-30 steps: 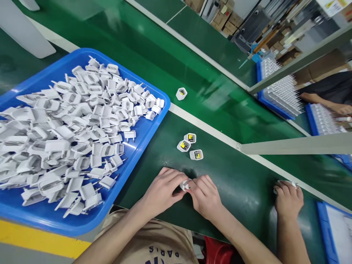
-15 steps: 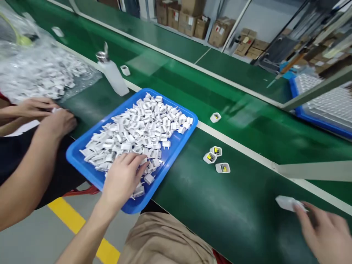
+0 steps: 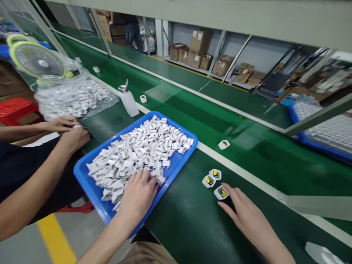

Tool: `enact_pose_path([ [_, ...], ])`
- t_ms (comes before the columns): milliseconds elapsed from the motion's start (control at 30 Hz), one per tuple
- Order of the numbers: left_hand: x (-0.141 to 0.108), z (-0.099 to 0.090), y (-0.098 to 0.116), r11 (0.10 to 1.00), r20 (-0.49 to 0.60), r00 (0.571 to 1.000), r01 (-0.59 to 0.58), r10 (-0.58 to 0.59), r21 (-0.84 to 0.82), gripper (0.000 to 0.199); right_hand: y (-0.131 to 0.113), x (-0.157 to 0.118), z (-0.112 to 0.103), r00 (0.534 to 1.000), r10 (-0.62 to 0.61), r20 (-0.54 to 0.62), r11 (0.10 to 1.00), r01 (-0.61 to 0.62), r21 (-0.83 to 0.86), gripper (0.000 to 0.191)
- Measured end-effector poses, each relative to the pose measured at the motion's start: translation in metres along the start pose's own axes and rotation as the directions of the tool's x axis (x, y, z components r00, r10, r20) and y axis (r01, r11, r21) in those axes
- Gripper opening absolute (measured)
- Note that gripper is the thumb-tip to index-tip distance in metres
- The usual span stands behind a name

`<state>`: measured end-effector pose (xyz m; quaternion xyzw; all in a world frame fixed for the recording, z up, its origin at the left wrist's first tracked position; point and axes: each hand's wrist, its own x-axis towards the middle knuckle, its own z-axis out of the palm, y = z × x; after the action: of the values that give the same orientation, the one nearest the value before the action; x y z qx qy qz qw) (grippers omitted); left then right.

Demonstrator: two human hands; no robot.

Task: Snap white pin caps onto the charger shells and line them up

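My left hand (image 3: pixel 137 196) rests on a heap of white plug parts (image 3: pixel 137 154) with metal-free flat pins, inside a blue plastic tray (image 3: pixel 93 183), near its front corner. Whether it grips a piece cannot be seen. My right hand (image 3: pixel 244 216) lies on the green belt, fingers spread and empty, its fingertips beside a group of three white adapter shells with yellow inserts. The nearest shell (image 3: pixel 221 192) nearly touches my fingers. Two others (image 3: pixel 209 180) (image 3: pixel 215 174) sit just beyond it.
A co-worker's hands (image 3: pixel 68 132) work at the left beside a clear bag of white parts (image 3: pixel 74 99). A pump bottle (image 3: pixel 128 101), a fan (image 3: pixel 37 60), loose shells (image 3: pixel 224 144) and a white piece (image 3: pixel 321 255) are around. A blue tray of white parts (image 3: pixel 330 132) stands across the belt.
The view has swung up and farther along the belt. My right hand has moved away from the white piece to the shells. My left hand stays in the tray, lower on the heap.
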<state>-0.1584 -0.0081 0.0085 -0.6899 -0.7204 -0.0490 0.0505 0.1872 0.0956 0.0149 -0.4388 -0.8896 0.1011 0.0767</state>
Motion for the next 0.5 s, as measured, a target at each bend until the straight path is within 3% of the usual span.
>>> enact_pose_path([
  [133,-0.015,0.004,-0.010,0.999,-0.093,0.995,-0.049,0.047,-0.018,0.025,0.020,0.020,-0.026,0.996,0.084,0.008,0.996,-0.084,0.043,0.055],
  [300,-0.020,0.007,-0.016,0.997,-0.079,0.995,-0.056,0.052,-0.056,0.027,0.050,0.109,-0.042,0.959,0.233,-0.160,0.970,-0.242,-0.035,0.057],
  [400,-0.021,-0.003,-0.017,0.984,-0.061,0.998,0.012,-0.023,-0.178,0.026,0.065,0.161,-0.038,0.944,0.298,-0.139,0.940,-0.316,-0.129,0.048],
  [467,-0.029,-0.014,-0.017,0.931,-0.069,0.990,0.094,-0.126,-0.352,0.024,0.070,0.176,-0.033,0.960,0.264,-0.091,0.955,-0.274,-0.118,0.047],
  [500,-0.035,-0.019,-0.017,0.877,-0.061,0.980,0.141,-0.189,-0.459,0.024,0.070,0.176,-0.030,0.968,0.221,-0.122,0.968,-0.232,-0.091,0.049],
])
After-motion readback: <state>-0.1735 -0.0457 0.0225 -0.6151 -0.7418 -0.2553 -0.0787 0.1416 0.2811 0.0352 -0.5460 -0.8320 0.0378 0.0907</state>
